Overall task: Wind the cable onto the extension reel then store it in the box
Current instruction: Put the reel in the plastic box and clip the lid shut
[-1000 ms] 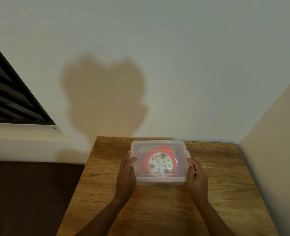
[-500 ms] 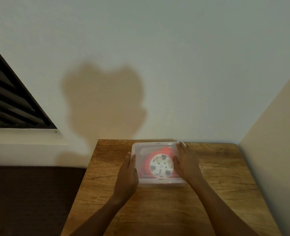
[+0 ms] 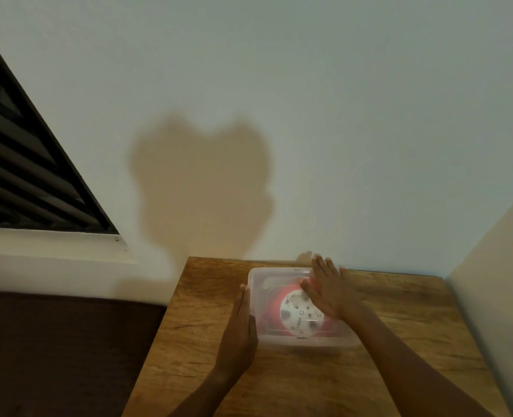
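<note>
Red extension reel [image 3: 274,308] with white, dark-spotted face inside clear, frosted box [image 3: 256,281]. Brown wood-grain surface [image 3: 399,326] at lower right; pale grey-white wall [image 3: 309,100] above. Black slatted window [image 3: 23,176] at upper left.

A red reel [image 3: 298,314] with a white round face lies flat inside the clear lidded box [image 3: 279,341], which sits at the desk's [image 3: 399,371] far edge.
</note>
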Available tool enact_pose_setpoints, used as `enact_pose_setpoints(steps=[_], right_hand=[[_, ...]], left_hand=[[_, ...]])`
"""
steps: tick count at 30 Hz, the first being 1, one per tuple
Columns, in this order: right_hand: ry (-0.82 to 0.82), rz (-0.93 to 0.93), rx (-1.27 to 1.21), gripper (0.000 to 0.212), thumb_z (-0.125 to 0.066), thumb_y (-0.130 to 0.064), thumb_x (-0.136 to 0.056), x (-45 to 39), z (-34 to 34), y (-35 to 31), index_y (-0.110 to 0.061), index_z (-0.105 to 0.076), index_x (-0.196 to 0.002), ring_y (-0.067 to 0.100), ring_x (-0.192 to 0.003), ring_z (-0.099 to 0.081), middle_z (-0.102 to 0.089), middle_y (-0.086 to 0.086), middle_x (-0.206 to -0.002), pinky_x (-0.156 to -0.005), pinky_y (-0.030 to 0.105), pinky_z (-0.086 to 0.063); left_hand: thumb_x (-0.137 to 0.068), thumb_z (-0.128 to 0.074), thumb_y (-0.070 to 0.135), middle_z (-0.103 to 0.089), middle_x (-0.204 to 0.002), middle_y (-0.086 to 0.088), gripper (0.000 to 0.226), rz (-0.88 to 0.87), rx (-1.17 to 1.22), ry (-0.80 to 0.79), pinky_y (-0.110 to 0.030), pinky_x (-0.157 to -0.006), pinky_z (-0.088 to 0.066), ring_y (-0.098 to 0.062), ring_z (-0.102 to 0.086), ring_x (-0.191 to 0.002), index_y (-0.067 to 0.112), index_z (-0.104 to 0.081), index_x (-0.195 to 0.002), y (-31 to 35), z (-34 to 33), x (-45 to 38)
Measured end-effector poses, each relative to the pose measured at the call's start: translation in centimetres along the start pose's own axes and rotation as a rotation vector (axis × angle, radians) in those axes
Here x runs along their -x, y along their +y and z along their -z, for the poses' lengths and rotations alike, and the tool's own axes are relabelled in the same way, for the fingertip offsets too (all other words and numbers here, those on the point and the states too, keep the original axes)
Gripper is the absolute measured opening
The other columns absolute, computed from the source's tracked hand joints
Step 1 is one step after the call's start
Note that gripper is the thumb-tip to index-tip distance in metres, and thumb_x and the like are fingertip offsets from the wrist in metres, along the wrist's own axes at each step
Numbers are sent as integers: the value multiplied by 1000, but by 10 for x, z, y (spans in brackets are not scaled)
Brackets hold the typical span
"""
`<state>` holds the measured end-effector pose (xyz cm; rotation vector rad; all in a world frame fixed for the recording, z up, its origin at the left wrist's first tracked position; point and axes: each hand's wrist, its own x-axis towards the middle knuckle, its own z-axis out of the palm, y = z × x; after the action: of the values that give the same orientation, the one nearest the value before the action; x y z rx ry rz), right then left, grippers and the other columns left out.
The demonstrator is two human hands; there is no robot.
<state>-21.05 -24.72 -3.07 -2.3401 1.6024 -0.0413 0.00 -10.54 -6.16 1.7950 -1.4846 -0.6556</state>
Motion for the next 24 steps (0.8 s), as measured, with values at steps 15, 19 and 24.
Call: enact_pose_setpoints(steps=[15, 19, 24], right_hand=[[252, -185, -245, 83, -22, -68, -93, 53, -28, 14, -19, -2, -157, 27, -150, -4, 0, 3, -164, -118, 53, -14], [502, -359, -705, 58, -38, -61, -92, 77, -33, 12, -26, -39, -138, 27, -115, -57, -50, 7, -137, -85, 50, -56], [176, -719, -1293, 46, -46, -56, -95, 93, -37, 3, -17, -67, -105, 23, -76, -74, -76, 3, -86, -71, 41, -60]], left_hand=[[-114, -32, 21, -16, -175, 0, 55, 30, 38, 15, -47, -125, -36, -19, -22, -160, 21, -13, -166, -4, -2, -2], [-113, -34, 23, -38, -167, -7, 54, 106, 150, 27, -50, -113, -51, -25, -46, -148, 20, -20, -165, 5, -4, 0], [-113, -36, 22, -39, -166, -6, 54, 108, 175, 34, -51, -112, -52, -26, -47, -147, 20, -21, -165, 8, 1, 0]])
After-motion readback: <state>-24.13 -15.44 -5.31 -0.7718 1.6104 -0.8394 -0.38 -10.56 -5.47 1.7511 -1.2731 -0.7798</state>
